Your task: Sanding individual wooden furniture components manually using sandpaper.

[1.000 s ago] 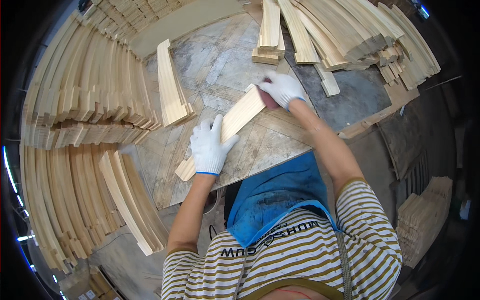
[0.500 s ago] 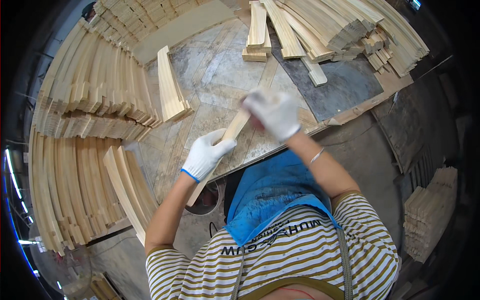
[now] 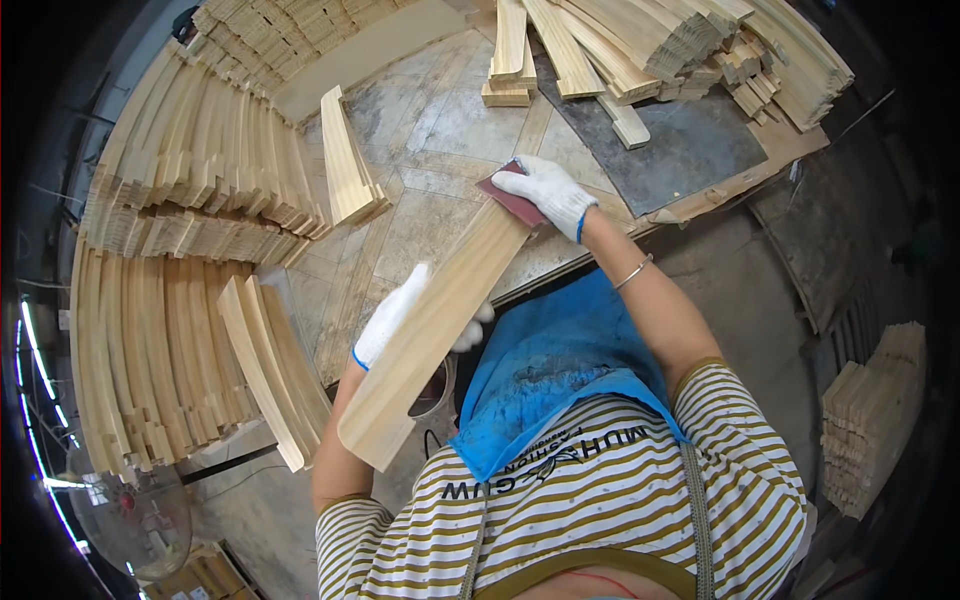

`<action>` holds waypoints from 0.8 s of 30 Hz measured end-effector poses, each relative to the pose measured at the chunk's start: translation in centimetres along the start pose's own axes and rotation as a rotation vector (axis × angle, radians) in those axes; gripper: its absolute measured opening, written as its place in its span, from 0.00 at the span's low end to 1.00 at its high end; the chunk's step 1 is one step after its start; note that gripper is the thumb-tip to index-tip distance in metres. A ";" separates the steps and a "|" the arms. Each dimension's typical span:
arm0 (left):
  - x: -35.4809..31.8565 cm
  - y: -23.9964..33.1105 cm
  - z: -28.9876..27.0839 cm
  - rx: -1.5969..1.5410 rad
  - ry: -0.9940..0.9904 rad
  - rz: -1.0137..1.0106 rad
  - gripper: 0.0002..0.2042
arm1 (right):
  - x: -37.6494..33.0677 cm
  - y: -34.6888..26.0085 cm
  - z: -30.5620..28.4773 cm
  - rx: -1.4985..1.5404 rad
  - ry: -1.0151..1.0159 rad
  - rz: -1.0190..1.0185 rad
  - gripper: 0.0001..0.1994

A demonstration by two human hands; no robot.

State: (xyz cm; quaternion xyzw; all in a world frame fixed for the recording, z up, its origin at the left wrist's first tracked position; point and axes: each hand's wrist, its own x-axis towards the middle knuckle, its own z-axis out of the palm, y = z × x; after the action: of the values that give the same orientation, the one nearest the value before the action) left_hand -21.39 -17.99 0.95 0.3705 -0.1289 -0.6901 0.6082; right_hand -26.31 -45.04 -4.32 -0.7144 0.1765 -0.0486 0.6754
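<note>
A pale wooden slat (image 3: 440, 325), notched at its near end, slants across in front of me with its broad face up. White-gloved, my left hand (image 3: 388, 318) grips it from beneath; the fingertips show past its right edge and the slat hides the palm. My right hand (image 3: 550, 192), gloved too, is closed on a dark red piece of sandpaper (image 3: 515, 203), which lies against the slat's far end.
A worn worktable (image 3: 430, 200) spreads beyond my hands. Tall stacks of slats (image 3: 200, 150) line the left, with more slats (image 3: 640, 40) at the far right. Two slats (image 3: 350, 165) lie nearer the left stacks. A wood bundle (image 3: 873, 420) stands low on the right.
The slat has turned from its narrow edge to its broad face, and its near end has swung up toward me. My right hand has slowed, showing the sandpaper clearly.
</note>
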 end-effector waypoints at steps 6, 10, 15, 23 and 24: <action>2.4 1.1 3.3 1.488 0.531 0.685 0.32 | 1.6 0.3 0.5 -0.147 -0.213 0.083 0.20; 2.9 1.3 1.2 1.487 0.445 0.578 0.28 | 2.9 1.9 0.1 -0.062 -0.294 0.138 0.20; 4.5 0.8 0.4 2.072 0.267 0.731 0.28 | 2.5 1.5 -0.5 -0.125 -0.309 0.120 0.19; 4.1 -0.5 -1.0 1.624 0.628 0.863 0.24 | 4.0 2.2 -0.5 -0.051 -0.289 0.173 0.19; 4.5 1.1 -0.9 1.695 0.415 0.901 0.22 | 4.2 2.1 -0.3 -0.052 -0.291 0.172 0.19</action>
State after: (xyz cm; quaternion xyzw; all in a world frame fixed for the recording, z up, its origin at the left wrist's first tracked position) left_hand -19.93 -22.19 -0.60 0.7144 -0.6014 0.0062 0.3576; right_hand -22.85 -46.76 -7.09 -0.7135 0.1384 0.1178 0.6767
